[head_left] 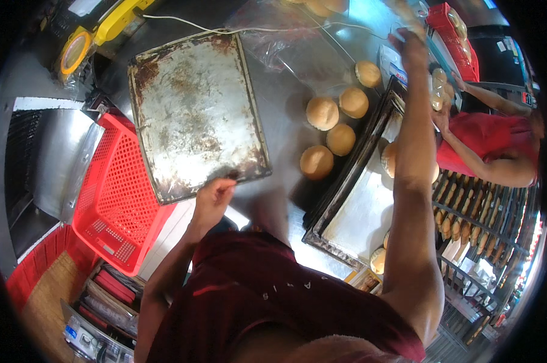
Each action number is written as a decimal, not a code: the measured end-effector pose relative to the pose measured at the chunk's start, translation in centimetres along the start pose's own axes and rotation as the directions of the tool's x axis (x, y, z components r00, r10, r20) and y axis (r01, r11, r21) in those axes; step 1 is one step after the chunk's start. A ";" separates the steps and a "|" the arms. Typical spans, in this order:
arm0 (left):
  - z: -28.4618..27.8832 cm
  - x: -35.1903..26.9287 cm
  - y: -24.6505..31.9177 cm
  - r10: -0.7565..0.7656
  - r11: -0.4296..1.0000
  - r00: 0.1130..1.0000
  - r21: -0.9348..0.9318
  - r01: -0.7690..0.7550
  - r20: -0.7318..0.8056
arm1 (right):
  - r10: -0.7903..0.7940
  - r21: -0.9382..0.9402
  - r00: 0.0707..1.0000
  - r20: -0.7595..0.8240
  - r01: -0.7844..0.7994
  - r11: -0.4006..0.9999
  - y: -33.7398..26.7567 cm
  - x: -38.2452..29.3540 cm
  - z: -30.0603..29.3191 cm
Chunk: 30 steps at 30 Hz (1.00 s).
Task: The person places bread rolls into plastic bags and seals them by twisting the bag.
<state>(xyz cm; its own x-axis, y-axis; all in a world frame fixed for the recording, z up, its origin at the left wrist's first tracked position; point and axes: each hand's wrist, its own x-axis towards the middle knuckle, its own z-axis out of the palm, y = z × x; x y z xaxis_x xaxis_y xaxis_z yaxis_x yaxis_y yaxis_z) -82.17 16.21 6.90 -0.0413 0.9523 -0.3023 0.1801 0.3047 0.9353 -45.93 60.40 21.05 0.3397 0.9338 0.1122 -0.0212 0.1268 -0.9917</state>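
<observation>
My left hand [216,199] is at the near edge of a worn metal baking tray [196,118], its fingers curled by the rim; the tray holds no bread. My right hand [409,43] is stretched far forward at the upper right, blurred, beside a blurred tan shape that may be bread. Several round bread buns [322,113] lie on the steel worktable [278,100] between the worn tray and a stack of dark-rimmed baking trays [355,213]. More buns rest on the top tray of that stack, partly hidden under my right forearm.
A red plastic basket [119,195] stands at the left. Clear plastic film [273,41] and a white cable [255,30] lie across the back. At the right, a co-worker in a red top [487,140] holds wrapped bread [438,88] near a rack of bread [468,208].
</observation>
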 end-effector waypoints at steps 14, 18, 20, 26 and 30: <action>4.0 7.1 5.0 0.283 0.920 0.928 0.203 -0.334 0.243 | 0.034 -0.784 0.818 0.574 0.537 0.310 17.2 -14.4 3.0; 6.0 13.4 7.7 0.431 0.857 0.874 0.203 -0.474 0.225 | -0.009 -0.789 0.892 0.452 0.404 0.463 17.6 -13.7 2.4; 7.5 17.5 10.0 0.408 0.871 0.890 0.205 -0.446 0.204 | 0.011 -0.789 0.910 0.413 0.352 0.503 18.0 -13.3 2.3; 11.6 30.7 8.4 0.607 0.564 0.771 0.579 -0.589 0.192 | 0.175 -0.755 0.796 0.580 0.444 0.481 17.1 -10.7 1.8; 12.8 31.7 7.3 0.586 0.507 0.771 0.629 -0.589 0.249 | -0.069 -0.683 0.749 0.658 0.633 0.364 17.8 -8.9 -1.0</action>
<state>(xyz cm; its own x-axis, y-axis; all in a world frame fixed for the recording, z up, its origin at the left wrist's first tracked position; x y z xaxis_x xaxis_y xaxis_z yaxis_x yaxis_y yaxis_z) -69.58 48.37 1.76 0.3186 0.9088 0.2694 0.7340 -0.4164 0.5366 -48.37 54.00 2.34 -0.3631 0.9114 0.1937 0.8495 0.4092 -0.3331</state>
